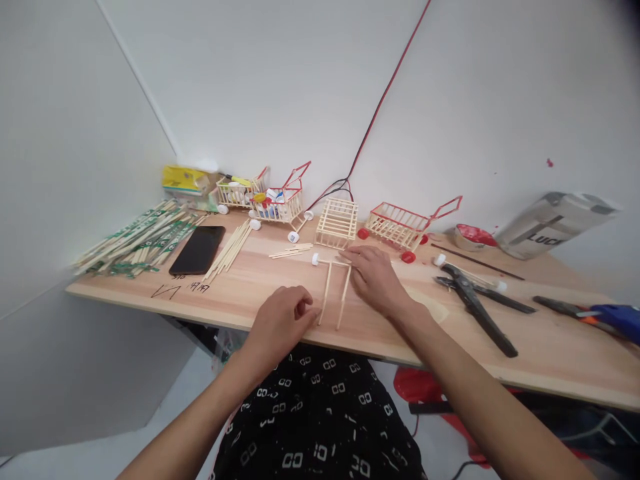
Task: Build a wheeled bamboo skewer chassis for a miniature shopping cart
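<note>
A small frame of thin wooden sticks [327,288] lies flat on the wooden table. Two long sticks run toward me from a cross stick, which carries a white bottle-cap wheel [315,259] at its left end. My right hand [375,279] has its fingers closed at the cross stick's right end, hiding that end. Beside the left long stick's near end rests my left hand [285,315], loosely curled, thumb and forefinger apart, thumb tip close to the stick. Just beyond the frame stands a bare stick basket [337,223].
Stick carts [280,208] and a red-wheeled cart [397,223] stand along the wall. Left lie a phone [198,250], loose sticks [230,250] and wrapped chopsticks [143,240]. Right are black pliers [477,310], a blue glue gun [615,321], a red-stained bowl [475,237] and a bag [553,223].
</note>
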A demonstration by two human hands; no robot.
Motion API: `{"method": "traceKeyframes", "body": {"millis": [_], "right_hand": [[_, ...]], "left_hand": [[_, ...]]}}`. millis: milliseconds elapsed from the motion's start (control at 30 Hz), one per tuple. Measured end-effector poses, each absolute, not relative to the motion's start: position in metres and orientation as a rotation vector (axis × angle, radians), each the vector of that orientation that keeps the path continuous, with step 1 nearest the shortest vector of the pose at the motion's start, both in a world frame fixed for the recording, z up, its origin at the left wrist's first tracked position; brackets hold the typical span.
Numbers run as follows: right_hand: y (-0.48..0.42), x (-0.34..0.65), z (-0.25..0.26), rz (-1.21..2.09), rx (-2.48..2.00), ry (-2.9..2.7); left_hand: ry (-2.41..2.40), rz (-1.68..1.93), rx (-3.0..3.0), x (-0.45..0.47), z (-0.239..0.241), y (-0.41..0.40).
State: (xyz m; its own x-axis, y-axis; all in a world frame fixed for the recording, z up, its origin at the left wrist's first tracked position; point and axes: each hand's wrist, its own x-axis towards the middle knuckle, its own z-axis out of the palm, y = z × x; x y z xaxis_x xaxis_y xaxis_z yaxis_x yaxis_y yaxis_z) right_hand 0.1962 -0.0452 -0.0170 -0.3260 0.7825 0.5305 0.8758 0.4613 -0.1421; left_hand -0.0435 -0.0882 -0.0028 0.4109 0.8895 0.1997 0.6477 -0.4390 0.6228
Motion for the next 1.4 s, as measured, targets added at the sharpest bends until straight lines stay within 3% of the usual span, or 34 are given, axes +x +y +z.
{"method": "traceKeyframes", "body": {"millis": [800,1400], "right_hand": [[-0.032,0.21,-0.011,0.187,-1.194,-2.156],[-0.04,0.214,-0.011,-0.216,-1.518,-2.136]], "left_hand": [[1.556,0.541,2.307,-0.014,-0.007,-0.089],[1.542,0.568,2.304,-0.015,-0.008,-0.088]]}}
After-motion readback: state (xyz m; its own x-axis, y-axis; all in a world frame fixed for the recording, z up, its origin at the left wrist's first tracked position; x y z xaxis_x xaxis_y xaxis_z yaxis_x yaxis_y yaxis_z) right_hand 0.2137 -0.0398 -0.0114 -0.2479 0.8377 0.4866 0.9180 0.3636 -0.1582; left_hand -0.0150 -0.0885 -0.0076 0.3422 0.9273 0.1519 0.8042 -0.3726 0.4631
